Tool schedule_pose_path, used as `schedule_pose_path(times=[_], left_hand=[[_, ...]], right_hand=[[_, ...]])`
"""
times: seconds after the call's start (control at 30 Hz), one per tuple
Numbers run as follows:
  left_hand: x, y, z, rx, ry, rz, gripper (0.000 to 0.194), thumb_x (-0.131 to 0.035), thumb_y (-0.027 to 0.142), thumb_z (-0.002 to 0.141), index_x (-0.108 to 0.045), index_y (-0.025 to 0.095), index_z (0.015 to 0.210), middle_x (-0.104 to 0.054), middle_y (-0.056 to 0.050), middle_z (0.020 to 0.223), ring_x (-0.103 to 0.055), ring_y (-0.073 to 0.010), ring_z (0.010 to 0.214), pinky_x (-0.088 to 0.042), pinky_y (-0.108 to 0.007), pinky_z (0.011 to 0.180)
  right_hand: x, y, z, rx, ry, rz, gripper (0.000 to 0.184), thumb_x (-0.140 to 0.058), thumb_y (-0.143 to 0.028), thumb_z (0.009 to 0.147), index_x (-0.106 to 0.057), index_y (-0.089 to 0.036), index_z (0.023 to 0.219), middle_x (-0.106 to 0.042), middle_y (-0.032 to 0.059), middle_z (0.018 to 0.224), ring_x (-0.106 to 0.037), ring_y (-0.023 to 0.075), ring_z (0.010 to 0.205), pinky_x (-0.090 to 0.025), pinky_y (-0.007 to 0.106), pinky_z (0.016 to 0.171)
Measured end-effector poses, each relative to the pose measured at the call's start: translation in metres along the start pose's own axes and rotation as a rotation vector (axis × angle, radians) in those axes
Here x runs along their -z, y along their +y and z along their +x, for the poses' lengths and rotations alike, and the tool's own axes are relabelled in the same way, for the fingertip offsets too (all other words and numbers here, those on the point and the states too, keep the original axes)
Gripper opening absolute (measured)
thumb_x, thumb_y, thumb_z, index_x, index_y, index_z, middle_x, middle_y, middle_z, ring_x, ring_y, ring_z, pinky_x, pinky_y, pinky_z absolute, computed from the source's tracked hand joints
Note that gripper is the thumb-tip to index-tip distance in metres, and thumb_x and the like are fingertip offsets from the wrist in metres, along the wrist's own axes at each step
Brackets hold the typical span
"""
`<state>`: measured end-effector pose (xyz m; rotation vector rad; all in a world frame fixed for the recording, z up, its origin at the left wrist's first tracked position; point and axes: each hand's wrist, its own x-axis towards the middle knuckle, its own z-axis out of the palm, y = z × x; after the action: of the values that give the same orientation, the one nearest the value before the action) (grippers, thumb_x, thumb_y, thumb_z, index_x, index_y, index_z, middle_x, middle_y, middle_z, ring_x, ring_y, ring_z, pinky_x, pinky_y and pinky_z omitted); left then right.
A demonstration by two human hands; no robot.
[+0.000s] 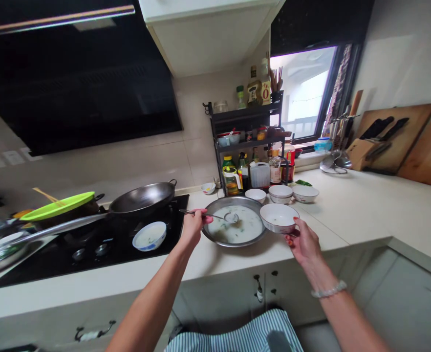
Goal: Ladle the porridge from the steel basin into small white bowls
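Note:
My left hand [197, 224] is closed round the handle of a metal ladle [231, 218], whose bowl is over the white, soupy food in a wide steel basin [233, 243]. Green bits float in that food. With its fingers and thumb, my right hand [303, 238] grips the rim and underside of a white bowl [278, 218], held at the basin's right edge. Little shows inside this bowl apart from a small speck. A filled patterned bowl [149, 236] sits on the stove to the left.
Behind the basin stand a small bowl [255, 195], stacked bowls [280, 193] and another bowl [305, 193]. A black spice rack [250, 117] rises behind them. On the stove [91, 244] are a wok [144, 198] and a green basket [57, 208]. A knife block [362, 152] is at the right.

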<state>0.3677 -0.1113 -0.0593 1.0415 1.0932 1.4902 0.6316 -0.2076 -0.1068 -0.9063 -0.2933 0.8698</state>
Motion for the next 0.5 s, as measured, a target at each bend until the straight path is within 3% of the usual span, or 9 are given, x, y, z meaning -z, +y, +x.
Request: schedule_pose_path(times=[0.5], left_hand=[[-0.011,0.015,-0.002,0.029,-0.047,-0.015,0.018,-0.045,0.010,0.078,-0.062,0.008,0.075,-0.063,-0.006,0.052,-0.063,-0.0154,0.048,-0.054,-0.027,0.061]], right_hand=[[0.024,-0.002,0.004,0.008,0.088,-0.015,0.035,-0.074,-0.031,0.050,-0.055,-0.019,0.077,-0.054,-0.0054,0.046,-0.046,0.0094,0.033,-0.027,0.017,0.029]])
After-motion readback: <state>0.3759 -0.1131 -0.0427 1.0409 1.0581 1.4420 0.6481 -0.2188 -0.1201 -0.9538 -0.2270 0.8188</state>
